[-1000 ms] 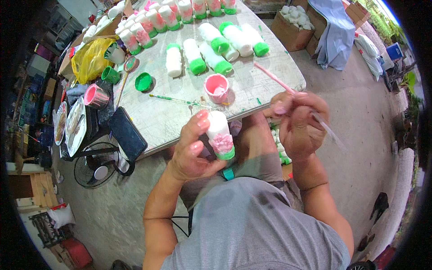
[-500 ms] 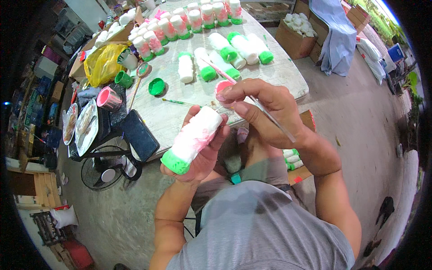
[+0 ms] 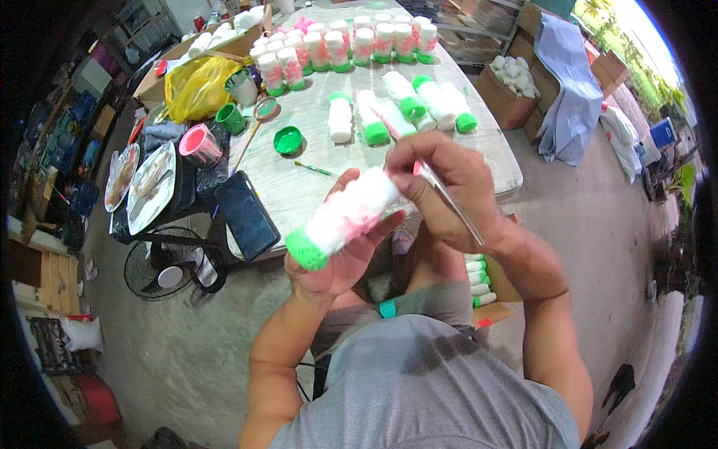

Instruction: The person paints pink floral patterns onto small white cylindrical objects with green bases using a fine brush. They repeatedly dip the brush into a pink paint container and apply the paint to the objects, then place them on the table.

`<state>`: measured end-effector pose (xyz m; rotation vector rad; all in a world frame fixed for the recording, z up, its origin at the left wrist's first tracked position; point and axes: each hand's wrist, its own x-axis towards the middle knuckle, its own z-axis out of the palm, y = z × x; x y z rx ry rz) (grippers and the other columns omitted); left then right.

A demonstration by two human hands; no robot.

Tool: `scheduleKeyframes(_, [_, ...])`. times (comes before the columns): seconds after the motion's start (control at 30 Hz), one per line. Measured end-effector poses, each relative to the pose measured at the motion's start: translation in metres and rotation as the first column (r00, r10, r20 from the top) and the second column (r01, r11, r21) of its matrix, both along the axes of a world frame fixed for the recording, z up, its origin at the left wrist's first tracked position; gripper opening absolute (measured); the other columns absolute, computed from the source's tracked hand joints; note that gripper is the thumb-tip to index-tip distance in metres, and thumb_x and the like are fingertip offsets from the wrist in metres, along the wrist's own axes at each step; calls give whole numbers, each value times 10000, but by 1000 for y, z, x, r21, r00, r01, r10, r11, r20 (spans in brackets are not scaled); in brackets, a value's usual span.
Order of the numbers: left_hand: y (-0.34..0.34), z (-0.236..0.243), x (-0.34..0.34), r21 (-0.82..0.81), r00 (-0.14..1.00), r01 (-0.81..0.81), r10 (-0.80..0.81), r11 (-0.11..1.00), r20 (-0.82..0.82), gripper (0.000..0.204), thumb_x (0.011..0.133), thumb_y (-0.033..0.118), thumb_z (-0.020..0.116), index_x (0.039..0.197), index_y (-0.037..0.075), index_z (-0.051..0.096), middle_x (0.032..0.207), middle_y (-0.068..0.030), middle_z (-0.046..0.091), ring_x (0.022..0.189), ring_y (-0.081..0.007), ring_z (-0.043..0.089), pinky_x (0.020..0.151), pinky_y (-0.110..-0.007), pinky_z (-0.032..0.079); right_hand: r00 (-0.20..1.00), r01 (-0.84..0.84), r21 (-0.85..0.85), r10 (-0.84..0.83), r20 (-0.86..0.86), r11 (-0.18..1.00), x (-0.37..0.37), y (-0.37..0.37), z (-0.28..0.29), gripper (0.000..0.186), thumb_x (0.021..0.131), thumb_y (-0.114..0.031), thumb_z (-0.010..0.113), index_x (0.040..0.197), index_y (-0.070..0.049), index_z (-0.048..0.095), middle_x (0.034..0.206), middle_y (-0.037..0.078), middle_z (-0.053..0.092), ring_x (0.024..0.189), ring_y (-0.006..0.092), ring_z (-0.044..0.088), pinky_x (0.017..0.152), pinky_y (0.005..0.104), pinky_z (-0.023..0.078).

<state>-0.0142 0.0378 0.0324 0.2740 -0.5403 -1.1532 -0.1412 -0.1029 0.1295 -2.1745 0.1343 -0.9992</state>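
Grasping a tilted green-ended cylinder (image 3: 350,212) near the frame's centre, the left hand (image 3: 336,275) sits left of the right hand (image 3: 454,182), which pinches a slim brush (image 3: 453,202).

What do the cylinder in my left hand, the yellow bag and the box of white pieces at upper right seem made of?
White cylinder: possibly wax, judging by its opaque, matte-looking surface and lumpy relief, though glare leaves it open. Yellow bag: thin plastic, shiny and crinkled. Box: likely cardboard, dull brown with flat sides.
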Motion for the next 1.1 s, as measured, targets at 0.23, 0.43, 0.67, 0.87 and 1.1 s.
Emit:
scheduleKeyframes(0.23, [-6,-23,30,16,823,-533,514,846,241,580,884,12,710,1410,24,465,1180,-107,588,1115,-200,587,977,-323,477,994,-17,-532,-45,-104,847,79,-66,67,213,884,54,639,1086,-8,614,887,157,689,803,294,691,733,379,538])
scheduleKeyframes(0.43, [-12,-49,35,-82,654,-592,537,802,533,626,849,1,736,1417,12,473,1150,-96,610,1048,-182,587,958,-334,478,978,-44,-756,-127,-166,653,178,-146,31,244,890,-17,619,1129,-35,571,980,185,668,901,385,647,775,485,498])
scheduleKeyframes(0.67, [-8,-51,44,-55,680,-507,439,860,587,674,815,-53,757,1424,-6,471,1169,-92,599,1053,-159,569,935,-315,460,931,-109,-749,-197,-308,654,253,-189,6,229,927,-84,495,1129,3,561,994,252,675,1005,428,643,857,521,497])
scheduleKeyframes(0.87, [-6,-53,46,-42,681,-474,396,880,616,688,819,-6,793,1425,-18,467,1157,-90,601,1051,-145,569,908,-294,466,929,-103,-773,-216,-300,626,268,-194,-4,231,911,-87,510,1120,-20,582,957,227,677,985,420,644,842,517,501])
scheduleKeyframes(1.1, [-10,-48,46,-19,664,-487,384,873,641,680,825,60,824,1401,-39,476,1121,-92,613,984,-120,564,860,-272,481,959,-143,-788,-111,-259,599,271,-200,-4,245,889,-54,546,1114,-9,629,983,229,702,939,423,678,816,516,520])
